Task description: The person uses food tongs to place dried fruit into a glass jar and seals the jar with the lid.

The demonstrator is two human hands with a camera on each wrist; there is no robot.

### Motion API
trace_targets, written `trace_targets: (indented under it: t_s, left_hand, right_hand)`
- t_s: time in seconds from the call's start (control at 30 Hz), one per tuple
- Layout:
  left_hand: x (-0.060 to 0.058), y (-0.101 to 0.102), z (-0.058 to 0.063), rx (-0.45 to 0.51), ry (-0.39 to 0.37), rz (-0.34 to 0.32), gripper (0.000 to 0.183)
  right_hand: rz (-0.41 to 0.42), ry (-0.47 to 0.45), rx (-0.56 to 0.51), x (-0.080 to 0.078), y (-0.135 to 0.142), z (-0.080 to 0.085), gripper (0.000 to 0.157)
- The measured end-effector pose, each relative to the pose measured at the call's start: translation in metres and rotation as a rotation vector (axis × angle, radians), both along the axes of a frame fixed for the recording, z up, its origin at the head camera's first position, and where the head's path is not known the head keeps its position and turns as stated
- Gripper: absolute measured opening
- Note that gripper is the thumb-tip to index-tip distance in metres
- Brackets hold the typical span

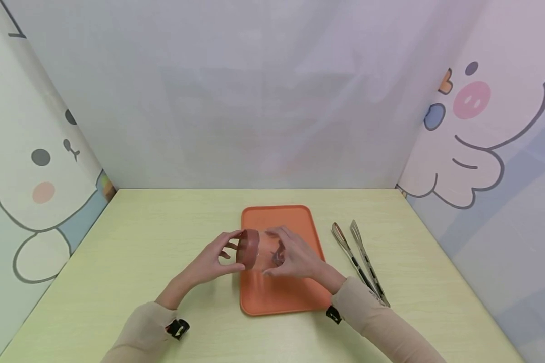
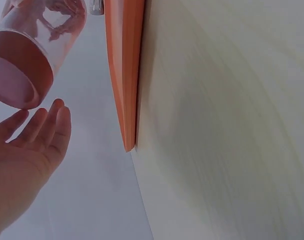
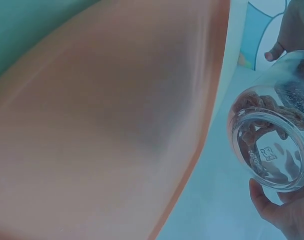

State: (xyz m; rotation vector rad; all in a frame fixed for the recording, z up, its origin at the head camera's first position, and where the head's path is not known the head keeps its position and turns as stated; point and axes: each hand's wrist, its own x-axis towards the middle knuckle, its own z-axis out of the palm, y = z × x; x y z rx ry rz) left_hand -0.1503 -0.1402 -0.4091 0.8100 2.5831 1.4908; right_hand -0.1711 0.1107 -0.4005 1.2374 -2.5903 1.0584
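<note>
A clear jar (image 1: 265, 252) with a reddish lid (image 1: 250, 248) lies sideways in the air over the orange tray (image 1: 279, 297). Brown chunky pieces (image 3: 264, 107) show through its wall at the base end. My right hand (image 1: 295, 256) grips the base end, thumb on the near side and fingers on the far side. At the lid, my left hand (image 1: 213, 259) spans the rim between thumb and index finger. In the left wrist view, the other left fingers (image 2: 56, 132) stretch loosely beside the lid, off its surface.
Long metal tongs (image 1: 363, 262) with dark bands lie right of the tray, close to my right forearm. The pale wooden table (image 1: 177, 217) ends at a plain back curtain (image 1: 263, 126). Cartoon-printed sheets hang along both sides.
</note>
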Motion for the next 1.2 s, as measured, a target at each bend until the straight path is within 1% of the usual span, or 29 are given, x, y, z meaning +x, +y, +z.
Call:
trace_targets:
  t_s: [0.1,0.17,0.3,0.4,0.47,0.67,0.8,0.9,1.03,1.2]
  left_hand:
    - [0.0,-0.003,-0.002,-0.002,-0.005,0.003,0.07]
    - [-0.001,-0.004,-0.004,-0.002,-0.004,0.005,0.067]
    - [-0.001,-0.006,-0.006,-0.013,0.004,-0.004,0.063]
    - [-0.001,-0.007,-0.006,-0.019,-0.003,-0.014,0.061]
    - [0.001,-0.007,-0.002,-0.012,-0.005,-0.025,0.06]
    - [0.012,-0.001,0.022,0.008,-0.037,-0.054,0.057]
    - [0.012,0.001,0.023,0.036,-0.067,-0.062,0.056]
    - [0.01,0.0,0.02,0.074,-0.075,-0.072,0.055]
    - [0.008,0.002,0.019,0.112,-0.078,-0.08,0.056]
    - [0.009,0.003,0.02,0.146,-0.096,-0.095,0.055]
  right_hand:
    - [0.01,-0.033,-0.06,0.0,0.001,0.0,0.084]
    - [0.007,-0.037,-0.089,-0.001,0.002,-0.001,0.085]
    - [-0.025,-0.009,-0.093,0.0,0.002,0.0,0.086]
    - [-0.039,-0.011,-0.095,0.001,0.002,0.0,0.086]
    - [-0.041,-0.022,-0.106,0.002,0.002,0.0,0.086]
    - [-0.025,-0.061,-0.144,0.003,0.002,0.002,0.085]
    - [0.011,-0.102,-0.189,0.014,-0.002,0.02,0.083]
    - [0.03,-0.119,-0.218,0.016,-0.003,0.022,0.082]
    - [0.034,-0.124,-0.218,0.005,-0.001,0.004,0.086]
    - [0.057,-0.134,-0.215,0.002,0.001,0.002,0.085]
